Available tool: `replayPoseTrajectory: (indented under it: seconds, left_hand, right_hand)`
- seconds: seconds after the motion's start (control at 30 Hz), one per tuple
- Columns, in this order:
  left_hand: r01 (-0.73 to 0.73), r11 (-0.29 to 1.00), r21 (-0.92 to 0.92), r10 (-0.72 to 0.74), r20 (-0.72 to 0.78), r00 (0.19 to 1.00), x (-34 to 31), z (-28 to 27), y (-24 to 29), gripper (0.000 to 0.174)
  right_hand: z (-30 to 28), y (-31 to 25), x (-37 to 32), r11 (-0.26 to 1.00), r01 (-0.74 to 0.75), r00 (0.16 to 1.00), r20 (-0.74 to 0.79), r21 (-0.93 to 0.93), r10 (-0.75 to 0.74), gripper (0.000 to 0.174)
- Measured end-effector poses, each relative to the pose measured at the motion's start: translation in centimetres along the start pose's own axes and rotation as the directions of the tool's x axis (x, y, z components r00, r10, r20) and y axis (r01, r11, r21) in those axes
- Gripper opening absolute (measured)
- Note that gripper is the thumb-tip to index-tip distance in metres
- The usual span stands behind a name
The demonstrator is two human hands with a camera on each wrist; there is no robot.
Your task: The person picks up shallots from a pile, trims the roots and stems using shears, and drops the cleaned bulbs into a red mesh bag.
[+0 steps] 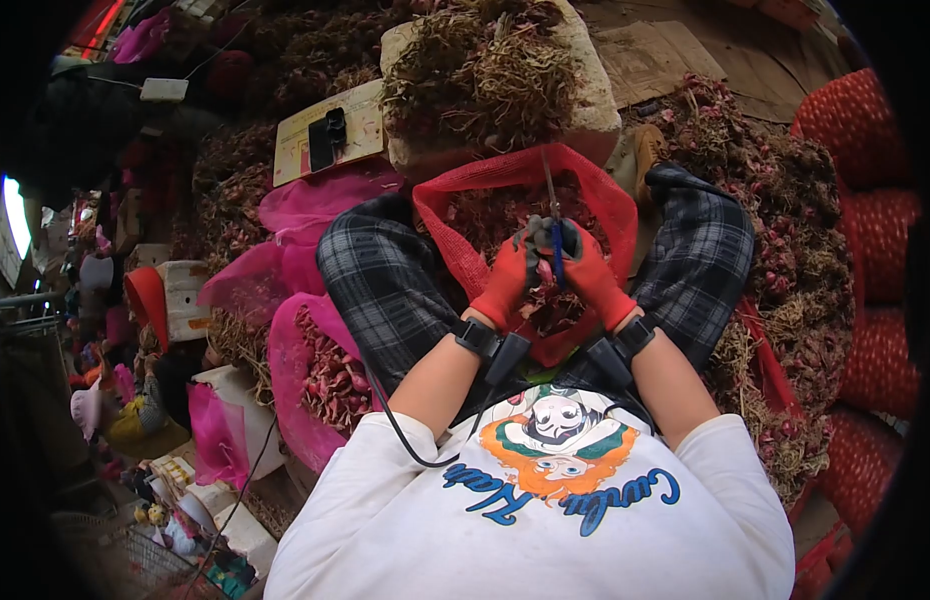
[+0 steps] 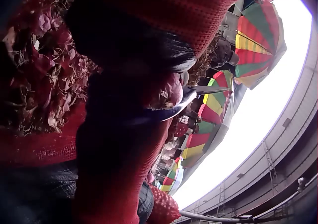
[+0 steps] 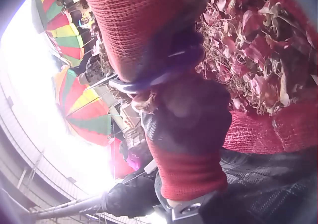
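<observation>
Both hands wear red knit gloves with dark coated fingers and meet over an open red mesh bag [image 1: 617, 205] between the knees. My right hand [image 1: 592, 280] grips scissors [image 1: 558, 243] by their blue handles, the blades pointing away from the body. Close beside it, my left hand [image 1: 507, 280] holds a reddish shallot [image 2: 170, 91], mostly hidden by the fingers. In the left wrist view the scissors lie right against the shallot. Loose shallot skins and dry root trimmings [image 3: 253, 60] fill the bag beneath the hands.
A pale foam block [image 1: 600, 110] heaped with dried, stringy bunches [image 1: 485, 70] stands ahead. A phone [image 1: 322, 148] lies on a yellow board [image 1: 363, 105]. Pink mesh [image 1: 285, 350] holding shallots [image 1: 335, 380] is at the left; full red sacks [image 1: 870, 240] stand at the right.
</observation>
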State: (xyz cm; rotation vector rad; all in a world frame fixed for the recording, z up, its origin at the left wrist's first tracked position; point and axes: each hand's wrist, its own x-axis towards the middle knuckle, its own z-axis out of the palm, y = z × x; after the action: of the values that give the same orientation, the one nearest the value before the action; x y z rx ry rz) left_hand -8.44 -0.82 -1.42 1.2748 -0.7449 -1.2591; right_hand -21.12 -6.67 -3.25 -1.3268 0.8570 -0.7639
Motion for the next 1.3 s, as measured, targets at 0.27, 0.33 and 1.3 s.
replayPoseTrajectory:
  seconds: [0.27, 0.33, 1.3]
  left_hand:
    - [0.035, 0.999, -0.03, -0.039, -0.159, 0.986, 0.4, 0.5, -2.3, 0.032]
    - [0.041, 0.999, -0.009, -0.042, -0.189, 0.981, 0.4, 0.6, -2.5, 0.033]
    - [0.171, 0.977, -0.13, -0.196, -0.222, 0.955, 1.2, -0.8, 0.3, 0.034]
  right_hand:
    - [0.9, 0.3, -0.9, 0.991, 0.004, 0.998, -0.068, -0.137, -0.014, 0.029]
    - [0.9, 0.4, -1.2, 0.951, 0.102, 0.987, -0.088, -0.292, -0.133, 0.031]
    - [-0.8, -4.3, -0.4, 0.795, -0.433, 0.899, 0.268, 0.425, 0.346, 0.031]
